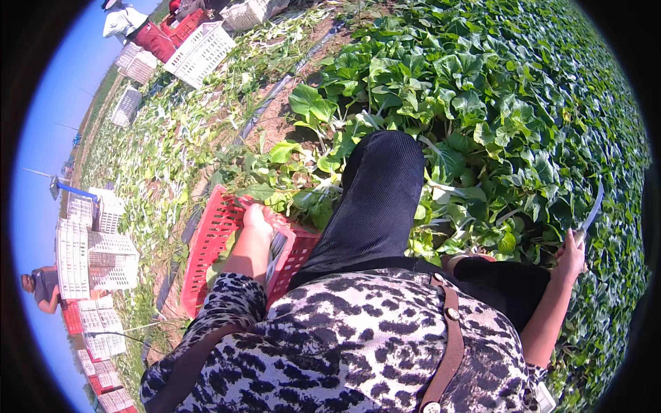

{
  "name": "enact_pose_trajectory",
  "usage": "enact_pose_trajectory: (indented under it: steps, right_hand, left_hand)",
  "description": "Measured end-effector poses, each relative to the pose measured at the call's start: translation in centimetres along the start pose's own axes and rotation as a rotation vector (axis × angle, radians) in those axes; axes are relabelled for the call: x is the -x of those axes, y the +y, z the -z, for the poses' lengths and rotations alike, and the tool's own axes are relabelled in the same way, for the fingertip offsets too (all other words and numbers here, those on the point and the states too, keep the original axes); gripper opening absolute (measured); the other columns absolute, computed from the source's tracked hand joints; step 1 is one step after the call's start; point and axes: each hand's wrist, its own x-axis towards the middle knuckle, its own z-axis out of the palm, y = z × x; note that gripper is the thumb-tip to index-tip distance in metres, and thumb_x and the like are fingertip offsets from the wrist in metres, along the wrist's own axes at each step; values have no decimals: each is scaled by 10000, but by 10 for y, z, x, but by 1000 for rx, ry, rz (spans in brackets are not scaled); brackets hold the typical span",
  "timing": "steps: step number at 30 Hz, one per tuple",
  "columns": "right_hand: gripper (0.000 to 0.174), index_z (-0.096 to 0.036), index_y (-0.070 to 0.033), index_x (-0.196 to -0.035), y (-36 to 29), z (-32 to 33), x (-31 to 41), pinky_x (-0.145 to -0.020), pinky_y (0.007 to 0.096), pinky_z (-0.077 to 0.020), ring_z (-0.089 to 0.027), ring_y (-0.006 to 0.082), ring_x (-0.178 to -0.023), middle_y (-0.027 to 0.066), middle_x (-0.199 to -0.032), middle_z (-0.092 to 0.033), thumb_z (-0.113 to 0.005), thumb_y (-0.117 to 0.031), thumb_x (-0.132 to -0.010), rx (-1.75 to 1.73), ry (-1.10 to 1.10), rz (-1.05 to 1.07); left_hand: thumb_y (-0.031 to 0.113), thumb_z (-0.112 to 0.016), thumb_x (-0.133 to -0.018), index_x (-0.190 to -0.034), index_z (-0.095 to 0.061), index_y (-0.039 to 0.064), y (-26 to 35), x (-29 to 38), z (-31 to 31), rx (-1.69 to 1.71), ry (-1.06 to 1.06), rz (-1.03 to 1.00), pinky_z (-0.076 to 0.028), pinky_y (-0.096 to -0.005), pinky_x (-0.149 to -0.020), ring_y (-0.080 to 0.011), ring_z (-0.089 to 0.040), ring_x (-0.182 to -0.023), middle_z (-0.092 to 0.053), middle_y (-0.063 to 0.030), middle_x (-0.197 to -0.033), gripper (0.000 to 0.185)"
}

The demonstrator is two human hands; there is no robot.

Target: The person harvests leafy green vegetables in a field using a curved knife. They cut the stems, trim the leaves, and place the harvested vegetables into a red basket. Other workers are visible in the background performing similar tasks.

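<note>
My left hand (pixel 257 223) is closed over the far end of a red slatted plastic crate (pixel 209 248), which sits beside my left thigh. Some green leaves show inside the crate; my forearm hides much of its inside. Off to the right, my right hand (pixel 569 259) grips a knife (pixel 594 207) by its handle, the slightly curved blade pointing up and away from me. Leafy green vegetables (pixel 480 124) with pale stalks grow densely before me and under the knife. Several stalks near my knee (pixel 384 155) lean or lie loose.
A dark drip hose (pixel 263 108) runs along the bare soil strip at the left. Cut leaves litter the ground beyond it. White crates (pixel 201 54) and red ones stand at the upper left, beside a person (pixel 124 23). More stacked crates (pixel 111 258) and another person (pixel 45 289) are at far left.
</note>
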Motion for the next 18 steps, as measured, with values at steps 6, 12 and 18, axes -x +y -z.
enact_pose_trajectory:
  steps: [6, 12, 18]
  right_hand:
    - [124, -580, -92, -943, 11, 33, 3, -419, 194, -263, -372, 26, -486, -63, -655, -454, -640, -200, -926, -221, -43, -111]
    - [115, -558, -121, -962, 22, 56, 1, -410, 180, -258, -362, 4, -488, -83, -675, -475, -643, -189, -925, -320, -49, -202]
    - [127, -560, -122, -972, 32, 66, -20, -420, 166, -262, -365, -4, -499, -89, -676, -445, -637, -215, -936, -265, -42, -247]
  left_hand:
    - [424, -415, -940, -955, -593, 125, -24, 98, -64, 180, -91, 77, -459, -467, -604, -269, -567, -662, -604, -67, -778, 349]
    - [483, -470, -872, -1225, -588, 120, -1, 150, -62, 88, -276, 159, -478, -578, -822, -328, -631, -915, -658, -122, -1118, 520]
    - [520, -550, -833, -1334, -489, 44, 29, 157, -157, 138, -475, 150, -379, -600, -1015, -386, -574, -1116, -582, -182, -1264, 694]
